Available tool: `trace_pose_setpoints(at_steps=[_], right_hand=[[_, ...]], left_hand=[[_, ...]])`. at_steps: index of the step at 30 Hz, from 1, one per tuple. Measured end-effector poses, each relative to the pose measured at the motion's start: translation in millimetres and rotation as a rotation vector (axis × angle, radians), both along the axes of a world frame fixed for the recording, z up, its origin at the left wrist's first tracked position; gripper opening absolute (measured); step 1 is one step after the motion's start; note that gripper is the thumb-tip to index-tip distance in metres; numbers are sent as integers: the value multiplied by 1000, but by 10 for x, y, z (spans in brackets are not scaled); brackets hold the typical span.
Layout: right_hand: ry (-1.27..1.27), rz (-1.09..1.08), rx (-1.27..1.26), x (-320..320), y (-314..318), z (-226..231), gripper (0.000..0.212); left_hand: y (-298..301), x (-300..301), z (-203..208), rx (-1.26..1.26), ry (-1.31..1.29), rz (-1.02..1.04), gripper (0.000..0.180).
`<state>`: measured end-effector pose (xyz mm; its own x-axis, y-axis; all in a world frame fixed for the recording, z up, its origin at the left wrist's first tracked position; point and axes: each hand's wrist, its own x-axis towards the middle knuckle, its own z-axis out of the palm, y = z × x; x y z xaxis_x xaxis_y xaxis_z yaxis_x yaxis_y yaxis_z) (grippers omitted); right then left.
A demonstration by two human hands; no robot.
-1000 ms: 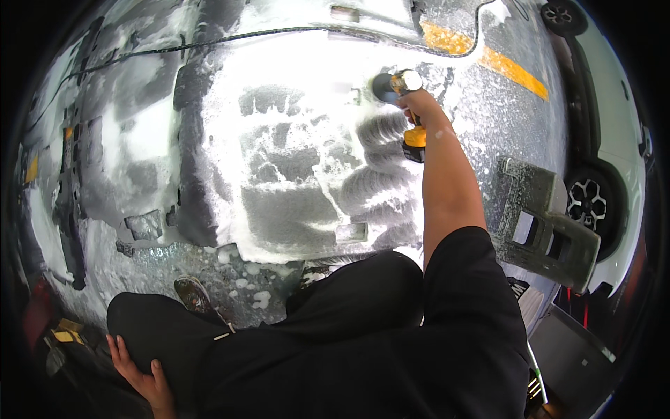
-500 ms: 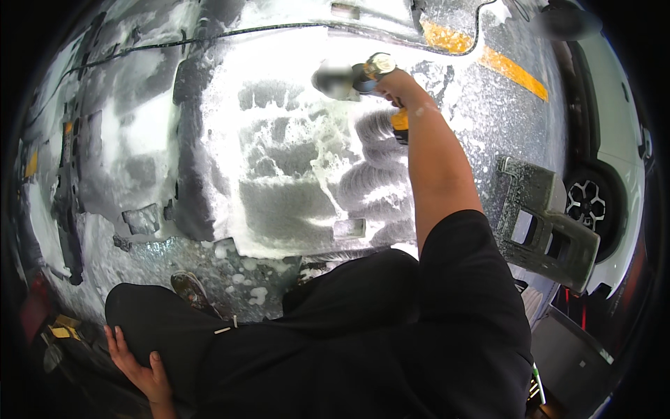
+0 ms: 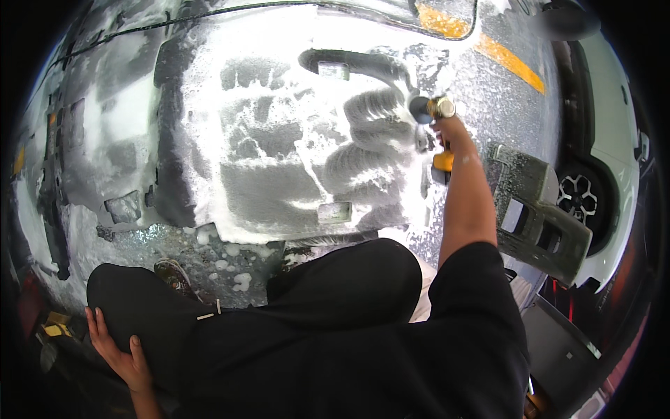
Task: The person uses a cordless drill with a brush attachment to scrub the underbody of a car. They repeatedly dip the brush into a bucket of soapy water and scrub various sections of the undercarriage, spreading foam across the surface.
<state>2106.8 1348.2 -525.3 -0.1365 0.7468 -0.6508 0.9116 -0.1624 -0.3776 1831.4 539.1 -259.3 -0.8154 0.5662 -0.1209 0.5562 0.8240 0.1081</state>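
Note:
My right hand (image 3: 451,131) grips a yellow and black cordless drill (image 3: 443,163) at arm's length. A dark round brush (image 3: 420,109) on its front end is at the right edge of a dark grey car carpet (image 3: 269,195). White foam covers much of that carpet; dark scrubbed bands show through on its right side. Two light rectangular patches, one near and one far, are set into it. My left hand (image 3: 124,355) rests on my left knee with its fingers apart and holds nothing.
More foamy carpet pieces (image 3: 115,160) lie to the left. A black hose (image 3: 230,11) runs across the far side. To the right are a dark plastic trim part (image 3: 537,230), a white car (image 3: 618,126) and a yellow floor stripe (image 3: 513,64).
The drill and brush have swept right and nearer, off the far rectangular patch to the carpet's right edge. A dark curved track now shows in the foam. My left hand stays on the knee.

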Motion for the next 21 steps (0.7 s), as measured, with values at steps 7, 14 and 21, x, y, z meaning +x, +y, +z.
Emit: trace_pose_setpoints(at_steps=[7,14,21], right_hand=[[-109,-38,-66,1236,-1195,764,36],[45,-51,-23,941,-1274,1222,28],[82,-63,26,-87,-705,198,28]], left_hand=[[51,-53,12,-13,-19,3,79],[89,-49,0,-12,-23,-17,78],[81,56,41,7,4,33,79]])
